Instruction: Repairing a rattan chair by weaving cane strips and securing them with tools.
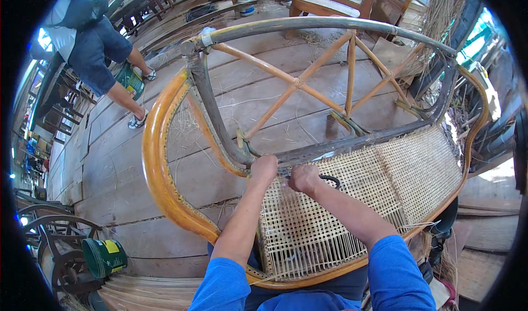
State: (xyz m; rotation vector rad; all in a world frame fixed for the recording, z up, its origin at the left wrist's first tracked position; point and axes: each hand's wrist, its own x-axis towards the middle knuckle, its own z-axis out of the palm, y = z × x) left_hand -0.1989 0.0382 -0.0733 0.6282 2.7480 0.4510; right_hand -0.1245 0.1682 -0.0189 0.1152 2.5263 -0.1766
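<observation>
A rattan settee frame [330, 22] lies before me, with curved orange-brown arms and a dark pole rail. A woven cane panel [352, 173] fills the part nearest me, its strands loose and open toward the front edge. My left hand [264, 169] is closed at the panel's far left corner, against the dark rail [330, 147]; what its fingers hold is hidden. Right beside it, my right hand [304, 178] is closed around a tool with a black curved handle [331, 180] sticking out to the right. The tool's working end is mostly hidden between the hands.
A person [96, 44] in dark shorts stands on the plank floor [126, 184] at the upper left. One green bucket [104, 257] lies at the lower left, another [130, 81] behind the person's legs. A cushioned wooden chair [330, 0] stands at the back.
</observation>
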